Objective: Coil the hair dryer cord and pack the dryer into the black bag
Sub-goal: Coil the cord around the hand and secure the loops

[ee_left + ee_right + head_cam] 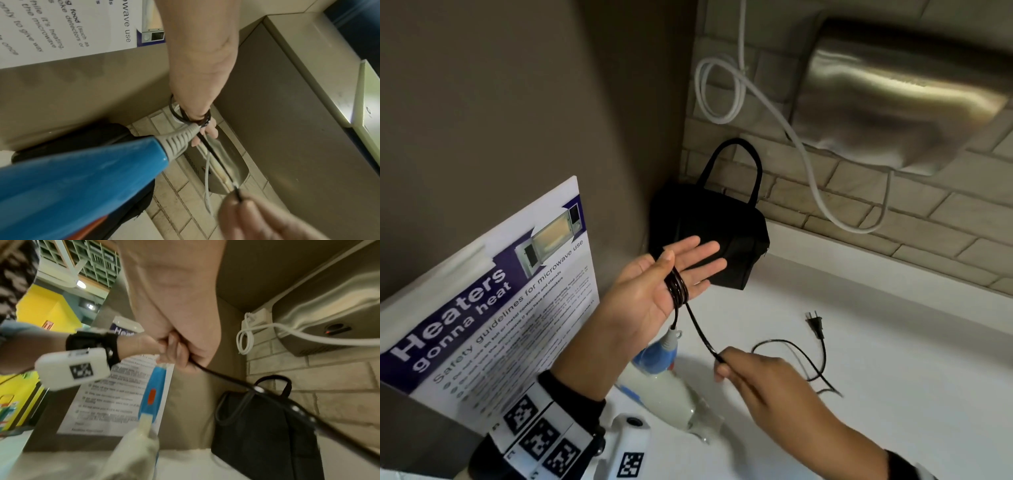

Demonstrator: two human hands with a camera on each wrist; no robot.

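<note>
My left hand is raised palm up with its fingers straight. Several loops of the black cord wrap around them, and the thumb lies over the loops. The hair dryer, with a blue handle and a white body, hangs by the cord below that hand. My right hand pinches the cord a short way from the coil and holds it taut. The rest of the cord lies slack on the white counter and ends in the plug. The black bag stands in the corner behind my left hand.
A steel hand dryer is fixed to the tiled wall at upper right, with a white cable looping beside it. A microwave safety poster leans on the left wall. The slack cord lies right of my hands.
</note>
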